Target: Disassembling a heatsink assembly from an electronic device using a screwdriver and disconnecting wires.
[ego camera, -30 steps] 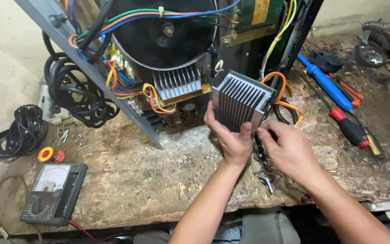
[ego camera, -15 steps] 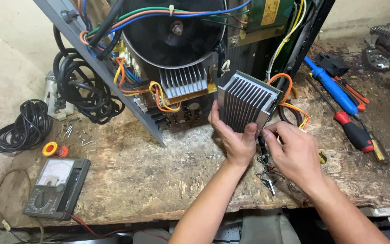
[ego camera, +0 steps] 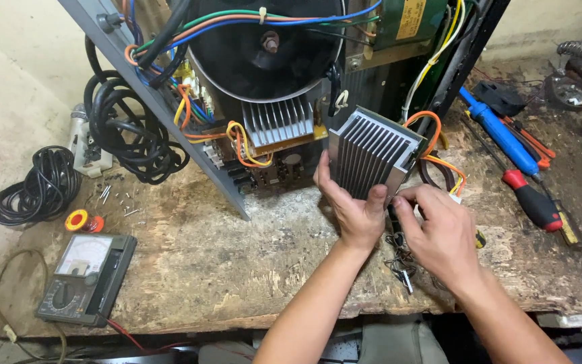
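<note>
My left hand [ego camera: 351, 209] grips a grey finned metal heat sink block [ego camera: 370, 156] from below and holds it tilted above the worn wooden bench [ego camera: 190, 263]. My right hand [ego camera: 439, 232] is just to its right, fingers curled at the block's lower right corner near the orange wires [ego camera: 439, 158] that run from it. Behind stands an opened electrical unit [ego camera: 271, 74] with a large black round coil, a second finned heat sink [ego camera: 279, 123] and coloured wiring.
An analog multimeter [ego camera: 85, 278] lies at the front left, with a solder spool [ego camera: 79, 221] and a black cable coil [ego camera: 35, 185] beyond it. A blue tool [ego camera: 500, 135] and a red-handled screwdriver [ego camera: 533, 202] lie at the right. Small screws [ego camera: 112, 197] are scattered at the left.
Both hands and the heat sink block keep nearly the same place. The view has shifted slightly, and my right hand's fingers have closed in toward the block's lower corner.
</note>
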